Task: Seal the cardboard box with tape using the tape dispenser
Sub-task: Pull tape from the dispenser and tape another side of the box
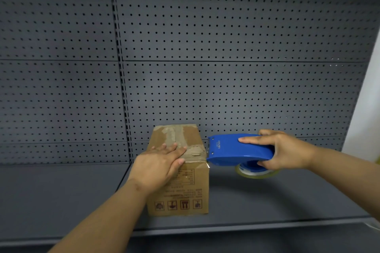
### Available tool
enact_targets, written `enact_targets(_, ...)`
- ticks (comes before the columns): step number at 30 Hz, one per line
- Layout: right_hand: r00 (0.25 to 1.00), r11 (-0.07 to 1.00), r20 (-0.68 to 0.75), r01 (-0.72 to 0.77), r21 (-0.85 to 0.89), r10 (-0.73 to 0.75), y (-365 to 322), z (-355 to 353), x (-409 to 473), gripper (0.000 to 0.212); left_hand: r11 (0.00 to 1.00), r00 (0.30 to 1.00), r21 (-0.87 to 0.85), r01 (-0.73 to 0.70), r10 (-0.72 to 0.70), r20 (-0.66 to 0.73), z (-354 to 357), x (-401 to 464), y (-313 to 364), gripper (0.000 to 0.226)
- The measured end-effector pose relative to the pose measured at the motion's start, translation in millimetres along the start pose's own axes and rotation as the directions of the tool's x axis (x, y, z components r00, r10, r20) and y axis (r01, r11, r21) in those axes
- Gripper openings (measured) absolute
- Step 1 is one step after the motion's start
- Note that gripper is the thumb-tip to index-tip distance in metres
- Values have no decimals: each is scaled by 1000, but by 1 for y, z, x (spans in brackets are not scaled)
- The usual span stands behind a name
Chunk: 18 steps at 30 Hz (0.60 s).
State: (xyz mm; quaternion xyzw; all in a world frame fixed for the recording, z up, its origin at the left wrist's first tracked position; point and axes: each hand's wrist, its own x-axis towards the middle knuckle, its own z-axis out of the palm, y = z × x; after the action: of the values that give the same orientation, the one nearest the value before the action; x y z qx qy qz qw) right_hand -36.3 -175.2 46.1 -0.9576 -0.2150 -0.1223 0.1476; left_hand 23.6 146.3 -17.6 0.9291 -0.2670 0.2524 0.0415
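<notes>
A brown cardboard box (186, 191) stands upright on a grey shelf, its top flaps closed and covered with strips of clear tape. My left hand (159, 165) lies flat on the near part of the box top, fingers spread and pointing right. My right hand (281, 150) grips a blue tape dispenser (236, 149) just right of the box. The dispenser's front blade end touches the box's upper right edge. A roll of clear tape (254, 171) shows under the dispenser.
The grey shelf board (267, 197) stretches left and right of the box, with its front lip (226, 230) near me. A grey pegboard back wall (226, 68) rises behind. A slotted upright post (125, 109) divides the wall. A pale wall (368, 98) stands at the far right.
</notes>
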Motion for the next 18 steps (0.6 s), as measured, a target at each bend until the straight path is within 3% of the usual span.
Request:
enact_targets(7, 999, 999, 29, -36, -5, 36, -5, 1, -6, 73, 1000, 1000, 15, 9, -9, 28, -1, 0, 1, 105)
enact_targets(18, 989, 991, 96, -106, -88, 114, 3, -16, -34, 71, 1000, 1000, -13, 7, -7, -11, -2, 0, 4, 98)
